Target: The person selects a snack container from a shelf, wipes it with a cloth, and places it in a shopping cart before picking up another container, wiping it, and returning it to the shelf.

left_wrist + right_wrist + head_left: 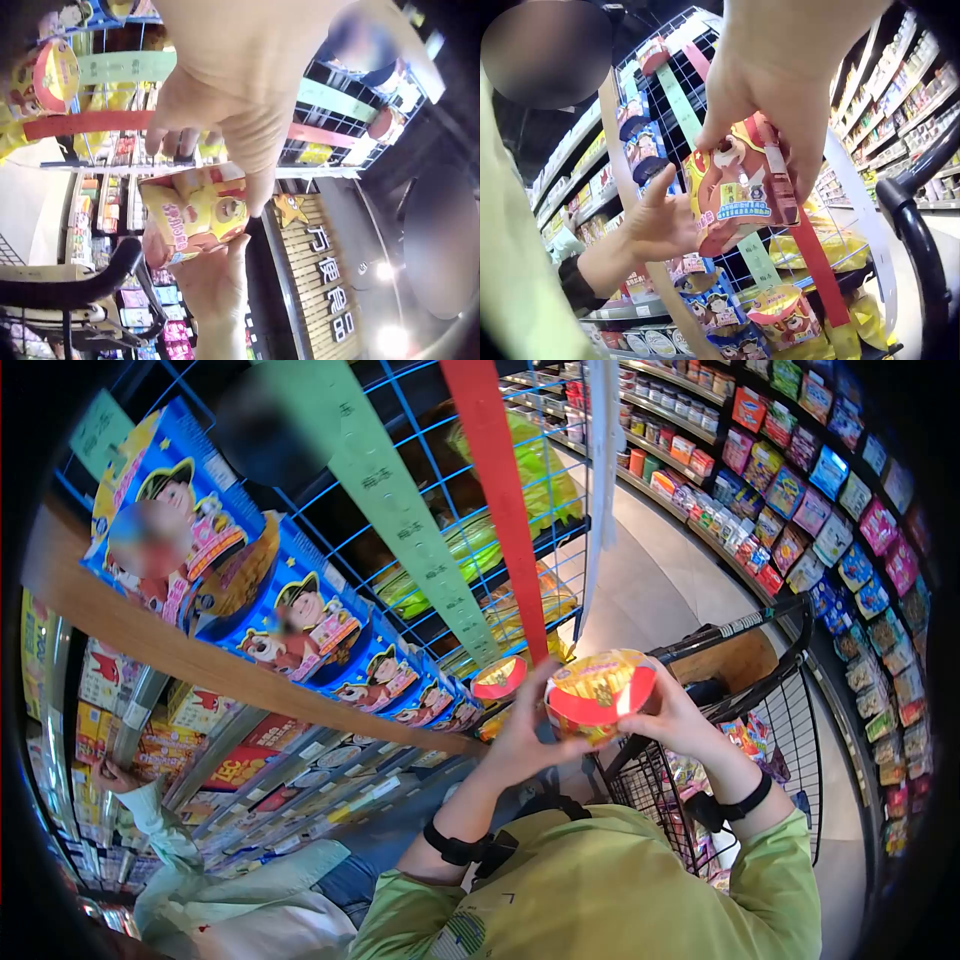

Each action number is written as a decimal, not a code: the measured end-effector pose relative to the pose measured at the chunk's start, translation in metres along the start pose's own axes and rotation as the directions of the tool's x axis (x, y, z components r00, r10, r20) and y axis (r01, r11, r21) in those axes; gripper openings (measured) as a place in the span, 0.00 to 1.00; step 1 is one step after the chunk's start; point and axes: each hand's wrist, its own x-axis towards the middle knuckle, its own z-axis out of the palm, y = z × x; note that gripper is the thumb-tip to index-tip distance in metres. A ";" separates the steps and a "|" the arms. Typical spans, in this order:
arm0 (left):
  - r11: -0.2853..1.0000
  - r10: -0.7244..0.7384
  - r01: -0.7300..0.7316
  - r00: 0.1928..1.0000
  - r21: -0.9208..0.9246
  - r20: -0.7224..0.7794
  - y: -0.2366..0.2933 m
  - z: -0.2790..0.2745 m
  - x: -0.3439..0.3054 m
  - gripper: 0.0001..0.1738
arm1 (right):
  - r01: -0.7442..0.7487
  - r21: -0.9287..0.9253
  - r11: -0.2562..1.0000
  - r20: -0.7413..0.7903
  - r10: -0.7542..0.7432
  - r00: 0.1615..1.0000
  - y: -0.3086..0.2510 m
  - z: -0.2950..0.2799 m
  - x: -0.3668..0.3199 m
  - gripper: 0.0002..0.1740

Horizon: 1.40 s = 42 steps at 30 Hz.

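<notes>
My right hand (688, 720) grips a red-and-yellow snack tub (604, 695), thumb on one side and fingers on the other. A cartoon bear is printed on the tub's side (739, 176), and its lid faces up toward the head camera. My left hand (532, 725) is at the tub's opposite side with its fingers loosely extended. In the right wrist view, the left thumb (658, 189) sticks up, away from the tub. A similar tub (784, 315) sits on the wire rack, just beyond my left hand in the head view.
Blue snack tubs (310, 615) line the rack ledge at left, beside green and red strips (495, 500) hanging over a blue wire grid. A shopping cart (800, 730) with goods stands at right. Another person's sleeve (165, 830) reaches toward the left shelves. Stocked shelves (800, 490) curve along the right.
</notes>
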 end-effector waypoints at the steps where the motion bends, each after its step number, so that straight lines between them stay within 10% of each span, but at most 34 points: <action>1: 0.999 0.054 -0.054 0.984 0.005 -0.172 -0.006 -0.008 -0.002 0.50 | -0.003 -0.007 1.000 0.011 0.003 1.000 0.005 0.002 0.012 0.41; 5: 0.990 0.138 -0.094 0.831 0.109 -0.539 -0.019 -0.044 0.015 0.41 | -0.081 -0.171 0.982 0.049 0.091 0.995 0.031 0.010 0.057 0.41; 10: 0.959 0.266 -0.136 0.743 0.250 -0.615 -0.049 -0.074 0.038 0.29 | -0.045 -0.253 0.966 0.124 0.078 0.989 0.060 0.027 0.096 0.39; 15: 0.979 0.203 -0.127 0.715 0.161 -0.669 -0.063 -0.088 0.053 0.16 | 0.019 -0.307 0.952 0.188 0.041 0.981 0.078 0.030 0.113 0.41; 18: 0.999 -0.025 0.036 0.837 0.009 -0.547 -0.043 -0.086 0.049 0.13 | 0.002 -0.307 0.952 0.221 0.069 0.973 0.087 0.027 0.111 0.42; 27: 0.996 -0.058 0.084 0.895 0.040 -0.442 -0.053 -0.095 0.060 0.23 | -0.199 -0.387 0.900 0.265 0.316 0.911 0.073 0.000 0.068 0.42; 31: 0.931 -0.310 0.357 0.884 0.077 -0.350 -0.052 -0.103 0.062 0.36 | -0.241 -0.373 0.896 0.284 0.357 0.890 0.070 -0.004 0.053 0.45; 42: 0.917 -0.376 0.400 0.862 0.001 -0.339 -0.047 -0.103 0.068 0.39 | -0.220 -0.308 0.926 0.195 0.288 0.938 0.092 -0.008 0.064 0.47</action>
